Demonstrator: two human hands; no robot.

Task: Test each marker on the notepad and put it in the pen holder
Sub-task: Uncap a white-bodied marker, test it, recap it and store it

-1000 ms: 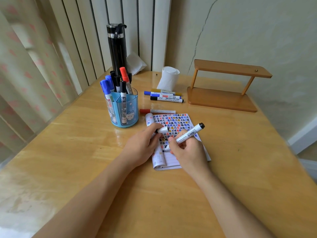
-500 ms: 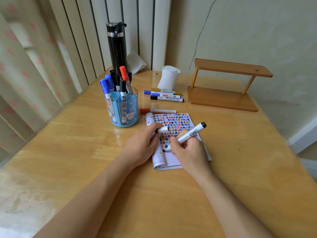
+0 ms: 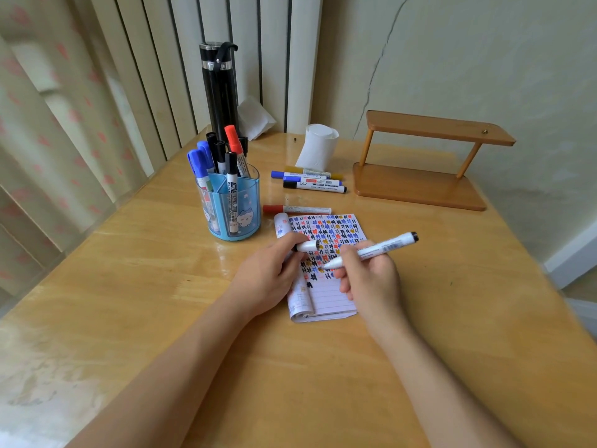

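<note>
Open tabletop (image 3: 145, 302) stretches left of and in front of the pen holder (image 3: 233, 202), offering clear passage. Behind the pen holder, a tall black flask (image 3: 219, 92) blocks the way; to its right, loose markers (image 3: 310, 181), a paper roll (image 3: 318, 147) and a wooden stand (image 3: 426, 163) crowd the surface.

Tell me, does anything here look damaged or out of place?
Yes: a long crack runs up the wall behind the table. A crumpled tissue lies beside the black flask. On the table, nothing has spilled.
</note>
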